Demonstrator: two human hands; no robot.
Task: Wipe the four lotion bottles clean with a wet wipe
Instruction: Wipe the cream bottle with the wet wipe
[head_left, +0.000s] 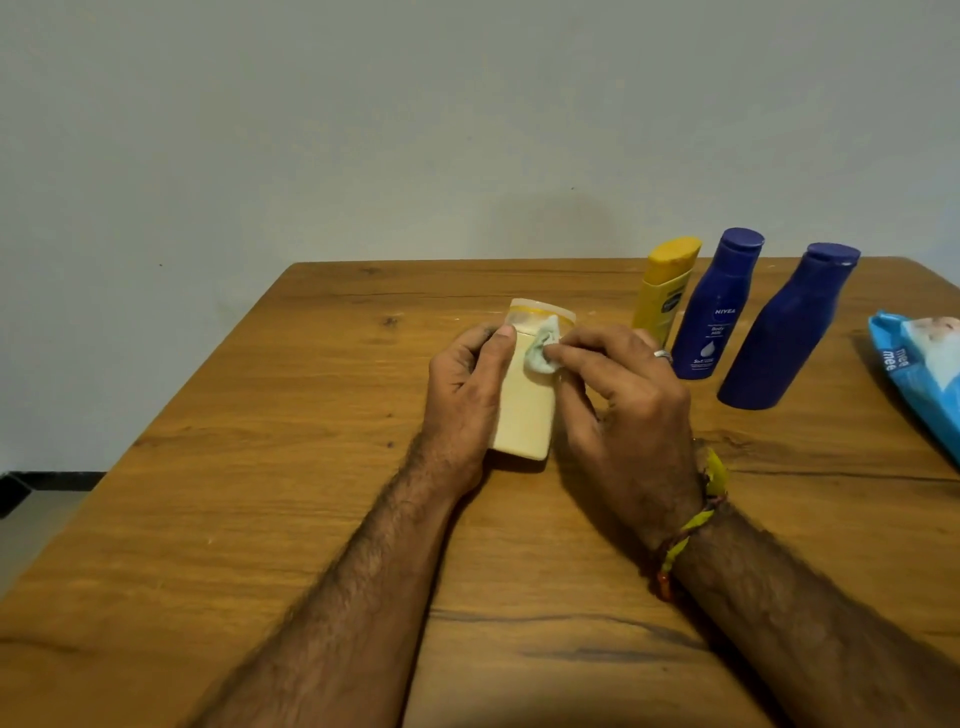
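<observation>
Cream bottle (524, 410): stands on the wooden table (260, 519) near its middle, between the person's two hands, cap end toward the far side.
Wet wipe (540, 349): a small crumpled pale green wad pressed against the upper front of the cream bottle, just below its cap.
Left hand (465, 387): wrapped around the left side of the cream bottle, thumb lying across the front near the cap, fingers closed on it behind.
Right hand (623, 395): on the right of the cream bottle, fingertips pinched together on the wet wipe and holding it to the bottle; a ring shows on one finger and a yellow thread band on the wrist.
Yellow bottle (665, 291): upright at the far right of the table, just beyond the right hand.
Labelled blue bottle (719, 306): upright just right of the yellow bottle, almost touching it.
Plain blue bottle (789, 327): upright, further right and slightly nearer.
Wipes packet (919, 364): light blue, lying flat at the right edge, apart from the bottles.
</observation>
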